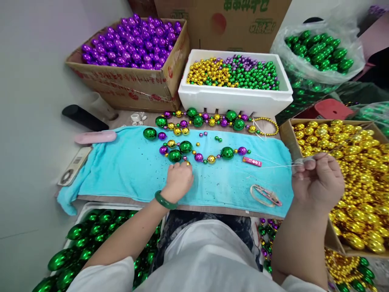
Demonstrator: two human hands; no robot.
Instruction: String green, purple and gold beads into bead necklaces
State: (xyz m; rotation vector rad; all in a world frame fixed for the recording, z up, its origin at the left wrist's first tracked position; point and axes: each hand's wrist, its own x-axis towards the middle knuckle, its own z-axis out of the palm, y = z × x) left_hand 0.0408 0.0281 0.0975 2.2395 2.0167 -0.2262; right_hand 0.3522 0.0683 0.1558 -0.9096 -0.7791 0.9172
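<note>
On the blue towel (121,170), my left hand (179,179) is closed with curled fingers at the lower edge of a beaded strand (198,157); a small gold bead shows at its fingertips, and the grip's inside is hidden. The strand carries green, purple and gold beads. White thread (278,166) runs from its right end to my right hand (322,178), which pinches it above the towel's right edge. A thin, needle-like line points up and right from those fingers. Loose beads lie above the strand, including a large green bead (150,134) and a purple bead (162,136).
Behind the towel are a finished-looking bead string (212,121), a white foam box (234,97) of small beads and a carton (127,87) of purple beads. A gold-bead carton (361,194) stands right. Thread snips (267,195) and a small pink packet (252,162) lie on the towel.
</note>
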